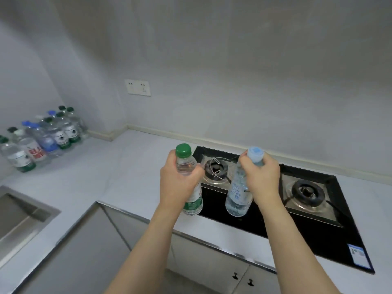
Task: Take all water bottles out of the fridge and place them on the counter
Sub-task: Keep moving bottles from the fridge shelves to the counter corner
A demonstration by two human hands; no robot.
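I am carrying two more: left hand point(180, 181) gripping a green-capped water bottle point(189, 183), right hand point(262, 177) a blue-capped water bottle point(238, 194), over the gas hob point(318, 225); about a dozen bottles point(42, 139) already standing on the counter point(101, 166) at ten o'clock; fridge unseen

A home kitchen (gas hob point(292, 194), sink point(19, 217), counter point(106, 166)).

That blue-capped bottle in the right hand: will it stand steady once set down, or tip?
The blue-capped bottle is tall and slim, so probably tippy. It looks full of water, likely heavy enough to settle. The right hand grips near its neck; its thin clear wall may dent.
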